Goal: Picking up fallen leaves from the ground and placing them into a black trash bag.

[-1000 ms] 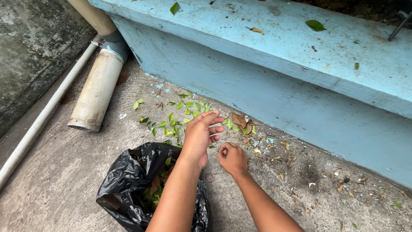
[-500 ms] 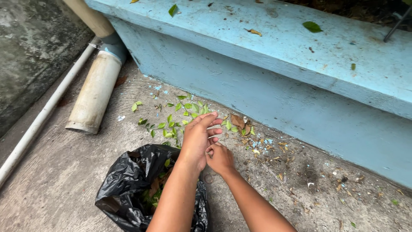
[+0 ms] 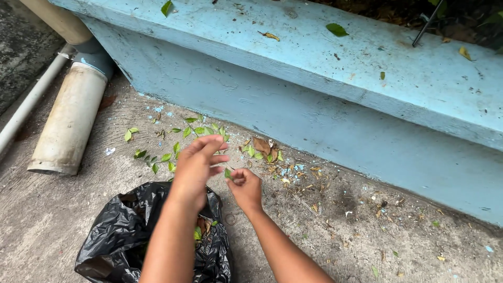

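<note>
Your right hand (image 3: 245, 187) pinches a small green leaf (image 3: 228, 173). Green leaves (image 3: 178, 149) mixed with brown ones (image 3: 261, 145) on grey concrete (image 3: 325, 236). Black bag (image 3: 112, 236). Light blue wall (image 3: 335, 120), blue paint flecks (image 3: 293, 169). Cream pipe (image 3: 68, 126), white thin pipe (image 3: 29, 102).

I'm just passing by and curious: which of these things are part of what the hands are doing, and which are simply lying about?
In hand:
- left hand, open over the leaves
- right hand, pinching a small green leaf
- scattered green leaves on the concrete
- black bag, open, with leaves inside

Lying about:
- fat pipe
- thin white pipe
- blue ledge
- blue paint flecks
</note>
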